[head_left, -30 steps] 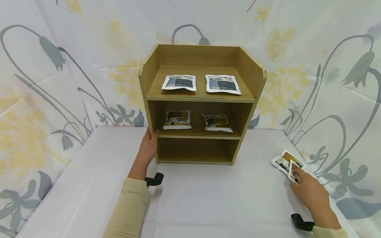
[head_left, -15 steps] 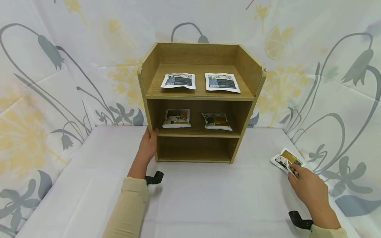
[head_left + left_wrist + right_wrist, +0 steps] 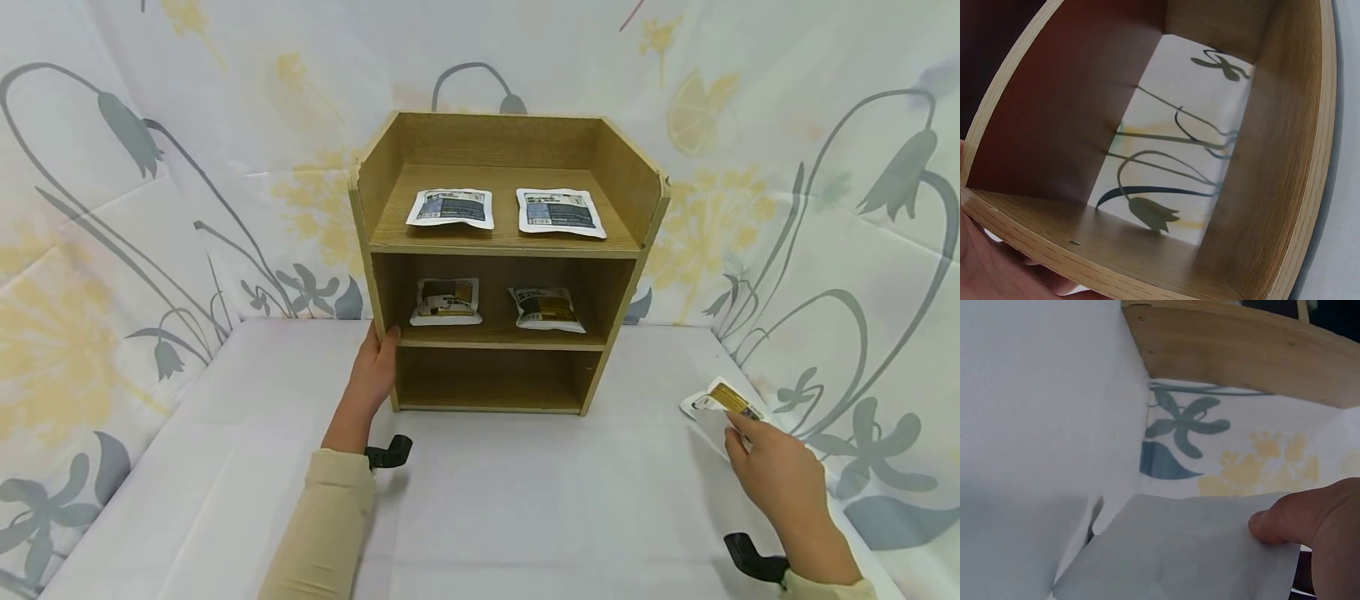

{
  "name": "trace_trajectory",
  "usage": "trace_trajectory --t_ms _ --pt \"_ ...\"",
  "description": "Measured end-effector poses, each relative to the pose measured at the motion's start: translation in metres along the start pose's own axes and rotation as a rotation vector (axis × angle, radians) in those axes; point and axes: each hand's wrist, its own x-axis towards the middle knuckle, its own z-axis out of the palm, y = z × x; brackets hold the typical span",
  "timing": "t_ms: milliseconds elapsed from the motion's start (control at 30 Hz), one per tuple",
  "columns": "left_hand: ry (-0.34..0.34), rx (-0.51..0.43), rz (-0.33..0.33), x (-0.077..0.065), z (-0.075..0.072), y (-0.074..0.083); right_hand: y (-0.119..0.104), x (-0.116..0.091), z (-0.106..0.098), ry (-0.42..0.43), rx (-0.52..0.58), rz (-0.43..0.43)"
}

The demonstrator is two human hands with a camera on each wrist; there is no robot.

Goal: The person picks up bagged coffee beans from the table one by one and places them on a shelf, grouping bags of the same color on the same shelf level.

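Observation:
A wooden three-tier shelf [image 3: 506, 250] stands at the middle of the white table. My left hand [image 3: 377, 360] holds its left side panel, with the thumb over the front edge. The left wrist view looks into the shelf's lower compartment [image 3: 1166, 137], with my palm [image 3: 985, 262] at the bottom left. At the table's right, my right hand [image 3: 768, 467] pinches a white packet [image 3: 707, 422] and tilts it so its plain back [image 3: 1179, 550] shows under my thumb [image 3: 1291, 519]. A yellow-labelled packet [image 3: 731, 398] shows just beyond it.
Two packets [image 3: 452, 207] [image 3: 558, 211] lie on the top tier and two more [image 3: 446, 301] [image 3: 547, 307] on the middle tier. A flower-print cloth [image 3: 150, 208] hangs behind and beside the table [image 3: 525, 500]. Black wrist mounts [image 3: 388, 452] [image 3: 750, 557] sit at both cuffs.
My right hand has lifted and turned its packet, so the printed face gave way to the plain white back. The left hand has stayed on the shelf.

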Motion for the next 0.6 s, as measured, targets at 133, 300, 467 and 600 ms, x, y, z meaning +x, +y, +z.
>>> trace_trajectory --t_ms 133,300,467,600 --pt "-0.001 0.005 0.006 0.001 0.000 0.000 -0.005 0.001 -0.002 0.004 0.011 -0.014" --pt "0.002 0.004 0.007 0.002 0.000 0.000 -0.010 0.002 -0.004 0.031 0.045 -0.041" --pt "0.005 0.005 -0.005 0.001 0.000 0.000 -0.018 0.002 -0.006 0.061 0.090 -0.079" --pt "0.007 0.007 -0.019 -0.001 0.000 0.001 -0.026 0.002 -0.006 0.074 0.115 -0.102"
